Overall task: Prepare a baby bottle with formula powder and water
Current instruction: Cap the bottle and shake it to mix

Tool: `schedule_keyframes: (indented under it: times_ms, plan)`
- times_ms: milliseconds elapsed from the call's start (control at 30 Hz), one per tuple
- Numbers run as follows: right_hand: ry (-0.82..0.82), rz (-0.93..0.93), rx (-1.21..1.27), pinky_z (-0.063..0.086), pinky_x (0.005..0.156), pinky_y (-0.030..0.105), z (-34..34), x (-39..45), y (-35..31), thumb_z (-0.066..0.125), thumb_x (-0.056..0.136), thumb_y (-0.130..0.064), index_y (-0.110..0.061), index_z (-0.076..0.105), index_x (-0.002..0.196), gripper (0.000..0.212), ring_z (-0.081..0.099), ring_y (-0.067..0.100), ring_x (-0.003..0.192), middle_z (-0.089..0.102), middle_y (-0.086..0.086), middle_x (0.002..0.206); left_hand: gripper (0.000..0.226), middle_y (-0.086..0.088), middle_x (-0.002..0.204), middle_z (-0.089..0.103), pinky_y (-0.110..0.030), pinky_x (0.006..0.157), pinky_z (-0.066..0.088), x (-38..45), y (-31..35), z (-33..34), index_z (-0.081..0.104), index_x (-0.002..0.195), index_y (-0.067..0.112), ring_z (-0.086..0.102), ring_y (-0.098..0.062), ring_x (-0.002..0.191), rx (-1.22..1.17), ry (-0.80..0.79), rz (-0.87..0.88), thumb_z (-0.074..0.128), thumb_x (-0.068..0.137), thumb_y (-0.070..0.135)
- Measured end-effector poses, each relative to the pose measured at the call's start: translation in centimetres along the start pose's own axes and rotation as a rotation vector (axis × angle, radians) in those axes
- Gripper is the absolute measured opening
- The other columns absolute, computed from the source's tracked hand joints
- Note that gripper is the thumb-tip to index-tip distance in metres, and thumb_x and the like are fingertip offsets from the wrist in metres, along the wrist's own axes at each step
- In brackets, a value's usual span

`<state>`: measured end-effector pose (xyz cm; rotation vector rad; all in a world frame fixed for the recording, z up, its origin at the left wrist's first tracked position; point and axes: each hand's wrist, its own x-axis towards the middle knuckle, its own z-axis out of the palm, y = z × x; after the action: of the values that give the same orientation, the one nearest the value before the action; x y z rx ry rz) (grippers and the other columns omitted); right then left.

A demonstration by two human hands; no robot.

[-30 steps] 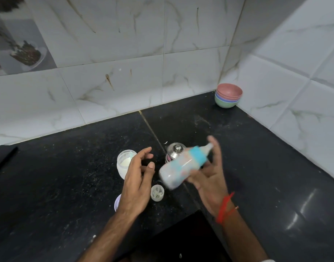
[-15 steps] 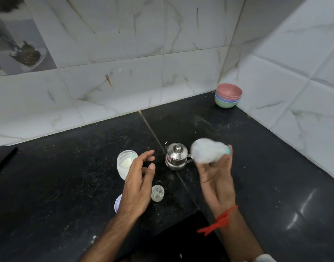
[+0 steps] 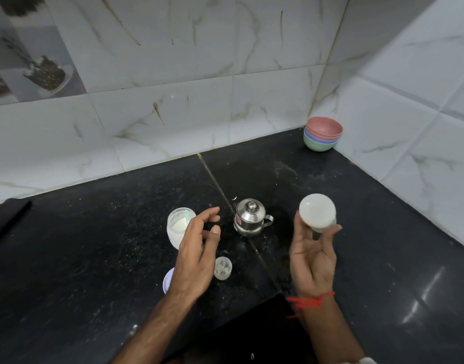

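My right hand [image 3: 313,254] grips the baby bottle [image 3: 317,213] above the black counter, its round white base turned toward me and the teat end pointing away, hidden. My left hand [image 3: 198,254] hovers empty with fingers apart. Behind that hand stands an open jar of white formula powder [image 3: 178,225] with a pale green scoop in it. A small clear cap [image 3: 222,268] lies on the counter beside my left hand. A small lidded steel pot [image 3: 250,217] stands between my hands.
Stacked pink, blue and green bowls [image 3: 322,137] sit in the far right corner against the tiled walls. A pale lilac lid [image 3: 168,281] peeks out under my left wrist. A dark flat object [image 3: 7,219] lies at the left edge. Powder specks dot the counter [image 3: 94,258].
My right hand has swung the bottle from lying sideways in front of the steel pot to the right, base now facing me. My left hand has hardly moved.
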<state>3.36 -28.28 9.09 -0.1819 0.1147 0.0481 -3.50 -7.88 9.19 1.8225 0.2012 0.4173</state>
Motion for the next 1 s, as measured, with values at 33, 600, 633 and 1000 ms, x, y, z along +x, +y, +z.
schedule_keyframes:
  times_ms: [33, 600, 633, 1000]
  plan:
    - [0.001, -0.008, -0.044, 0.061, 0.087, 0.044, 0.2, -0.3, 0.2, 0.087, 0.075, -0.021, -0.031, 0.032, 0.158, 0.1, 0.064, 0.031, 0.125, 0.06, 0.009, 0.145, 0.034, 0.016, 0.122, 0.063, -0.017, 0.083, 0.052, 0.0, 0.0, 0.0, 0.057, 0.137, 0.033, 0.068, -0.018, 0.093, -0.002, -0.003, 0.003, 0.052, 0.105, 0.023]
    - [0.003, 0.013, -0.068, 0.062, 0.083, 0.042, 1.6, 0.2, 0.2, 0.066, 0.089, -0.032, -0.03, 0.037, 0.156, 0.073, 0.067, 0.03, 0.12, 0.064, 0.01, 0.139, 0.033, 0.017, 0.122, 0.063, -0.021, 0.084, 0.052, 0.3, 0.1, 0.1, 0.058, 0.137, 0.033, 0.067, -0.017, 0.094, -0.004, -0.006, 0.003, 0.052, 0.105, 0.023]
    - [-0.047, 0.002, -0.244, 0.062, 0.082, 0.044, 1.3, 0.0, 0.4, 0.07, 0.087, -0.031, -0.035, 0.035, 0.155, 0.077, 0.068, 0.029, 0.118, 0.067, 0.009, 0.136, 0.033, 0.018, 0.121, 0.063, -0.023, 0.085, 0.053, 0.3, 0.1, 0.1, 0.058, 0.136, 0.033, 0.067, -0.017, 0.094, -0.008, -0.007, 0.003, 0.052, 0.105, 0.023]
    - [-0.342, -0.135, -0.926, 0.06, 0.09, 0.044, 1.8, -0.2, -1.0, 0.073, 0.077, 0.009, -0.044, 0.055, 0.136, 0.082, 0.068, 0.023, 0.115, 0.066, 0.003, 0.136, 0.032, 0.016, 0.122, 0.063, -0.023, 0.084, 0.053, 0.5, 0.1, 0.1, 0.058, 0.137, 0.033, 0.067, -0.016, 0.093, 0.009, -0.013, 0.006, 0.052, 0.106, 0.024]
